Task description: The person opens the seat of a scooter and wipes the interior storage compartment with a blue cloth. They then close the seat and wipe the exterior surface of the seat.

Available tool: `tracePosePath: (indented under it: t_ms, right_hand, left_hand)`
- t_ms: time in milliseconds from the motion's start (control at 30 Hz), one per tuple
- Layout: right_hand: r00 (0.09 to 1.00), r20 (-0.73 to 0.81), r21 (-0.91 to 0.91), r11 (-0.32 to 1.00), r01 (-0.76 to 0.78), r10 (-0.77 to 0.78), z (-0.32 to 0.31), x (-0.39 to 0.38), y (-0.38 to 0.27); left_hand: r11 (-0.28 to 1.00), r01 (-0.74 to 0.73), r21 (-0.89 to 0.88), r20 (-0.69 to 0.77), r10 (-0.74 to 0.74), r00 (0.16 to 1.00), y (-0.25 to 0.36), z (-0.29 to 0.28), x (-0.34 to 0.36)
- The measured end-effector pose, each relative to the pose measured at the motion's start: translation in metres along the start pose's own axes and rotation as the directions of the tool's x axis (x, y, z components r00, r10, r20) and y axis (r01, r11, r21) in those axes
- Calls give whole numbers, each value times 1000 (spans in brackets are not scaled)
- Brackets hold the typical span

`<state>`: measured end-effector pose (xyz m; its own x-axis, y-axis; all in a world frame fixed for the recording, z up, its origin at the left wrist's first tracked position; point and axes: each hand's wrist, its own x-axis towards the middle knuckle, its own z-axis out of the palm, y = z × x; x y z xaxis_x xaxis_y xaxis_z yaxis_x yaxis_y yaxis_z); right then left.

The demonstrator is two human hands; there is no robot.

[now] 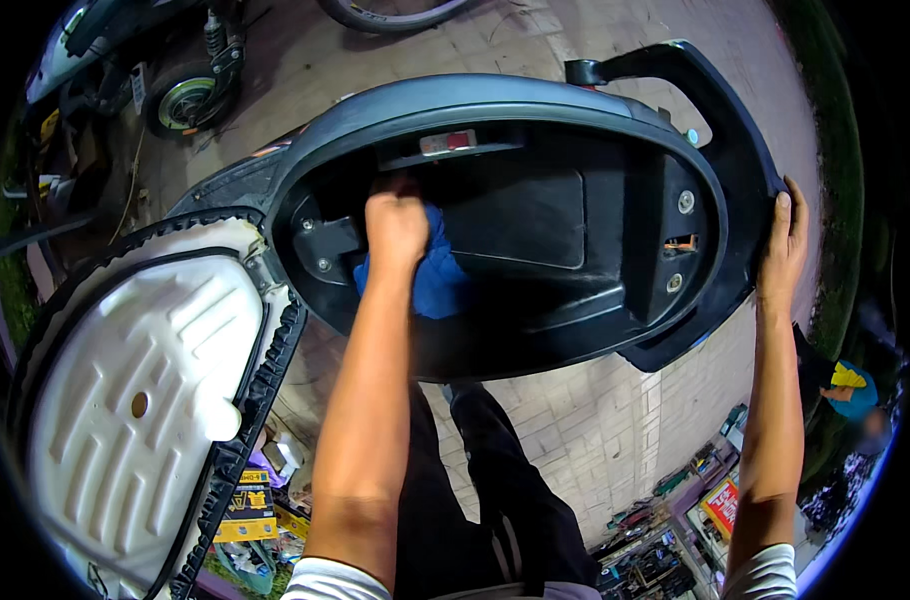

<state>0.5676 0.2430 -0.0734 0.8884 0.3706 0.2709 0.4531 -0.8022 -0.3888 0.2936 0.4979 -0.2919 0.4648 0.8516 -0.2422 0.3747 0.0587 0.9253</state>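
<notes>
My left hand (395, 220) is inside the black under-seat compartment (535, 220) of a scooter, its fingers curled and pressed on a blue cloth (435, 275) at the compartment's left part. My fingertips are partly hidden near the inner wall, below a small light-coloured fitting with red (447, 142). My right hand (787, 240) holds the outer edge of the black rear grab rail (733, 150), thumb and fingers around it. The seat (135, 390) is raised at the left, showing its white plastic underside. Bolts and a metal latch (680, 243) sit at the compartment's right end.
A parked two-wheeler (185, 100) and another wheel (390, 12) stand on the paving (575, 440). Boxes and clutter (250, 505) lie bottom left, tools (645, 570) bottom right. A person in blue and yellow (845, 390) is at the right. My legs are below the scooter.
</notes>
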Motion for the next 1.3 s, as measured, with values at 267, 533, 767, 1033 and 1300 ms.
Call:
tracePosePath:
  t_ms: [267,533,767,1033,1300]
  right_hand:
    - [1000,8,38,999,21,-21,-2,0,11]
    - [999,12,60,998,32,-33,-4,1,16]
    - [996,-9,36,996,87,-87,-1,4,14]
    - [997,4,32,996,79,-79,-3,2,15]
    - [996,-23,-10,996,90,-90,-2,1,18]
  left_hand:
    - [966,-134,220,-34,145,989,75,24,-41]
    - [941,187,283,-128,-157,979,106,67,-35]
    - [999,-18,47,64,15,998,87,49,-46]
    - [833,126,538,-157,-48,986,83,43,-42]
    - [955,-103,277,-60,124,990,101,65,-47]
